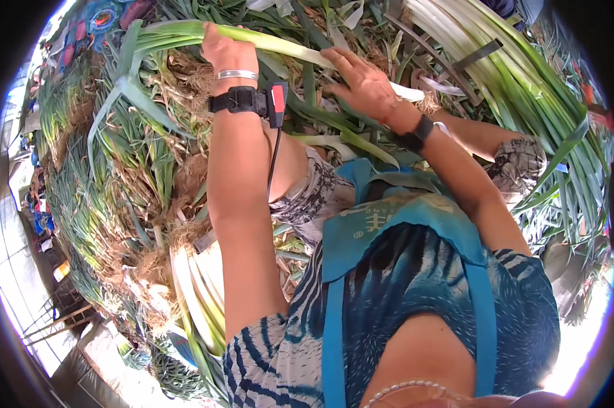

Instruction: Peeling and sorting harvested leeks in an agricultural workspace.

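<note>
A long leek [280, 44] stretches across the space in front of me, green leaves at the left and roots at the right. My left hand [229, 51] is closed around its green part. Over the white stem lies my right hand [365, 85], its fingers curving onto the leek and its thumb lower down; the palm hides the stretch of stem beneath. The white root end comes out again beyond that hand, beside my bent leg. Loose green leaves lie below both hands.
Several unpeeled leeks with dry roots [137, 238] are heaped along the left. Cleaned leeks [484, 47] lie in a thick pile at the upper right, beside a dark flat strip [478, 54]. More white stems [201, 285] rest near my left elbow. Peeled scraps cover the ground.
</note>
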`<state>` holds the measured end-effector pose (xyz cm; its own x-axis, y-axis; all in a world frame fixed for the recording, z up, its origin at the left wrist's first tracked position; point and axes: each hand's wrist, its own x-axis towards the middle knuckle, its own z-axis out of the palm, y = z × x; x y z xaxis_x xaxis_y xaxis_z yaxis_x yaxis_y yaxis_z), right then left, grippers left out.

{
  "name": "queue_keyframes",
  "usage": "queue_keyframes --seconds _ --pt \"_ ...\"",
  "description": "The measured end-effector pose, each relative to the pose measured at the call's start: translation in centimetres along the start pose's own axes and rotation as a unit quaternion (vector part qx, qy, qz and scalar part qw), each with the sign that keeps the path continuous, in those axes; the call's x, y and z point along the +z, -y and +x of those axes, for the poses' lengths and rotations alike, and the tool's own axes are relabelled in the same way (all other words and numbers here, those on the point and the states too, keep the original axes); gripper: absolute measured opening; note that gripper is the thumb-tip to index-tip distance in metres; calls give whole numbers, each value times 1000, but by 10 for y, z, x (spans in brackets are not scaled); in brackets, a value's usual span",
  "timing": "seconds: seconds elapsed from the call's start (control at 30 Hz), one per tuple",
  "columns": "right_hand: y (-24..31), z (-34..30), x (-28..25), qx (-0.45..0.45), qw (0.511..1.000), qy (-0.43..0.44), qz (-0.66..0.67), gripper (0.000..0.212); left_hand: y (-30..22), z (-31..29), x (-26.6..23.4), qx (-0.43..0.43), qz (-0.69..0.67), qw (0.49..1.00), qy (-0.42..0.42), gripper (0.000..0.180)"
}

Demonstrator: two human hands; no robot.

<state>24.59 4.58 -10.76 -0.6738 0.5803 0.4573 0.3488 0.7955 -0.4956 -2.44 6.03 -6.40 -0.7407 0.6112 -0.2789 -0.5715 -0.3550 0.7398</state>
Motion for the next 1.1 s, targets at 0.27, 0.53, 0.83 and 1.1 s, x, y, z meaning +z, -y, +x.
queue_keyframes --seconds 0.27,0.53,0.83,1.1 --pt "-23 11 29 8 999 -16 36 24 3 12 -19 -31 15 996 -80 39" --pt "-26 -8 -21 303 724 -151 601 24 -7 1 -9 42 12 984 -171 41" --pt "-44 -130 -192 394 693 -161 582 20 -33 42 -100 2 91 989 118 28" --pt "-84 -186 -201 168 978 113 -54 42 -28 45 -78 41 109 990 76 23"
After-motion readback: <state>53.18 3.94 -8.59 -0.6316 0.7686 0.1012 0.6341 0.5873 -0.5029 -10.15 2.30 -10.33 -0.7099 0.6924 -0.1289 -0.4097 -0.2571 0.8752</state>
